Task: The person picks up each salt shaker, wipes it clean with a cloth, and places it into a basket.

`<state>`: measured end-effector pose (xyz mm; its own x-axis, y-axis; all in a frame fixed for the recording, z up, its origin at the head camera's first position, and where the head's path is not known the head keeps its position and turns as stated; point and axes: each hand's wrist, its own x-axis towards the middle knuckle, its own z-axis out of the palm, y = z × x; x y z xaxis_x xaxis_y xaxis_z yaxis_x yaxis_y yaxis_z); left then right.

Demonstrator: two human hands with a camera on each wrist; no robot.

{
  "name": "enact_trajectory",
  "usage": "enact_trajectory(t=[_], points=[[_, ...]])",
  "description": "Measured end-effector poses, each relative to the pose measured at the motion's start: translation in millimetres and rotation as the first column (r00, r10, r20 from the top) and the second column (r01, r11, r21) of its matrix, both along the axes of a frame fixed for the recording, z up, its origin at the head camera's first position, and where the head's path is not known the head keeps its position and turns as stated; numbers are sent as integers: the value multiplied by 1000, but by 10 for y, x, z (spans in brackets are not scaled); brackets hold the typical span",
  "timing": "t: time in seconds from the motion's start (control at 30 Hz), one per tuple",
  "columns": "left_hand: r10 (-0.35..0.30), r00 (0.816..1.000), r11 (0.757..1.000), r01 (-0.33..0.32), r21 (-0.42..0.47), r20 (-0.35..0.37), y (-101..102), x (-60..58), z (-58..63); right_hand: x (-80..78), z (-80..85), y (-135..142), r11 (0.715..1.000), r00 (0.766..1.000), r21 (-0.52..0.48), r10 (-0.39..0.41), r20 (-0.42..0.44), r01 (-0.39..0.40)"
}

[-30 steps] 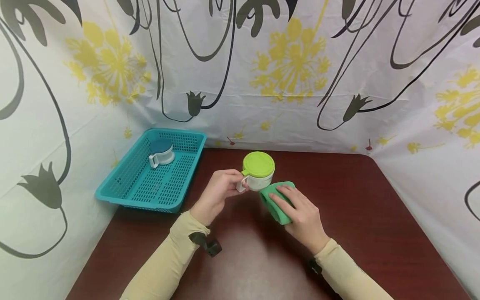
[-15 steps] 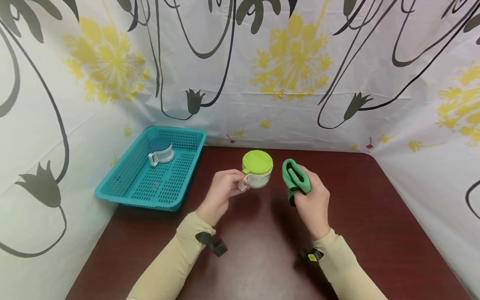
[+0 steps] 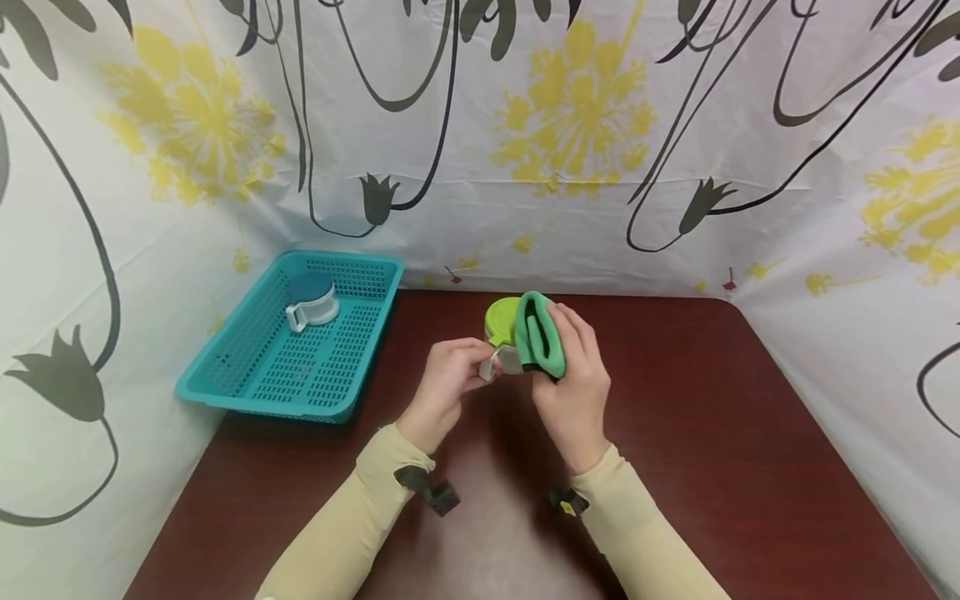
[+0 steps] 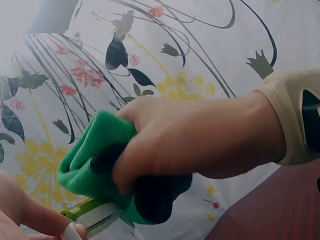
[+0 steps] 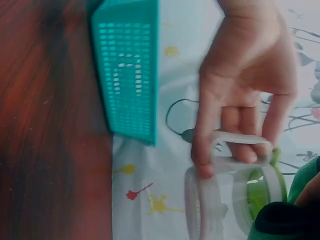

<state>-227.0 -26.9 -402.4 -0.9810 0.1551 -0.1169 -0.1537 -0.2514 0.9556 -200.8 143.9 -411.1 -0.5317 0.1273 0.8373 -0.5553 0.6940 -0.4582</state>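
Observation:
A clear jar (image 5: 220,200) with a white handle and a lime-green lid (image 3: 501,319) is up off the table in the head view. My left hand (image 3: 444,387) grips it by the handle, fingers curled through the loop in the right wrist view. A folded green cloth (image 3: 538,335) with a dark underside is in my right hand (image 3: 576,383), thumb and fingers curled round it. The cloth lies against the jar's right side and covers part of the lid. In the left wrist view the cloth (image 4: 102,155) hides most of the jar.
A turquoise perforated basket (image 3: 352,358) stands on the left of the dark red-brown table (image 3: 712,433). Inside it sits another handled jar (image 3: 312,302) with a blue lid. A patterned white curtain (image 3: 450,167) hangs behind and at both sides.
My right hand first turned and drew the cloth away from the jar to the right, then brought it back left against the lid and side. The left hand still holds the handle.

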Motion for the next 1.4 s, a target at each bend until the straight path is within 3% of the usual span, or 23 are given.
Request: enact_trajectory(t=[0.63,0.97,1.4], points=[[-13,1000,1000,12,-20,-16,23,70,72,-58,-297,-12,993,987,-31,-105,119,110],[9,999,1000,-9,0,-50,40,54,97,-158,-596,144,987,958,-77,-114,262,139],[0,999,1000,-1,-18,-37,19,0,98,-177,-635,208,986,948,-111,-83,309,122]])
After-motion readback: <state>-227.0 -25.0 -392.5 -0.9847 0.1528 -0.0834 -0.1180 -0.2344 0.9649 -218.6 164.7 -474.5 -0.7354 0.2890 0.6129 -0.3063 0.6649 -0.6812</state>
